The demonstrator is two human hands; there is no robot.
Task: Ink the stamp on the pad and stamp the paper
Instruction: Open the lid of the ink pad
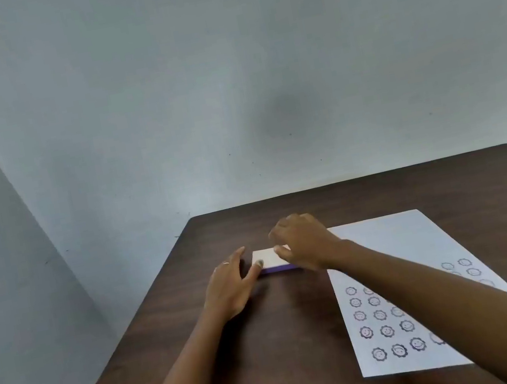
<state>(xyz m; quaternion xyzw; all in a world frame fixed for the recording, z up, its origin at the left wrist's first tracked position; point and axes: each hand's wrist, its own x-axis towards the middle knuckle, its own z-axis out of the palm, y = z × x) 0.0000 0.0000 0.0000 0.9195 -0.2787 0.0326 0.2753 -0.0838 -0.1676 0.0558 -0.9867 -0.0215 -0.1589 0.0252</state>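
Note:
A flat ink pad (269, 258) with a white lid and purple base lies closed on the dark wooden table (274, 357). My left hand (232, 288) rests at its left end, thumb tip on the lid's corner, fingers spread. My right hand (304, 240) hovers over the pad's right end with fingers curled down; its thumb touches the lid. To the right lies a white paper (389, 242) with several rows of round smiley-face stamp marks (386, 330) on its near half. My right forearm crosses over the paper. No stamp is visible.
The table's left edge runs diagonally close to the pad, and its far edge meets a plain grey wall (228, 94). Bare tabletop lies between my forearms.

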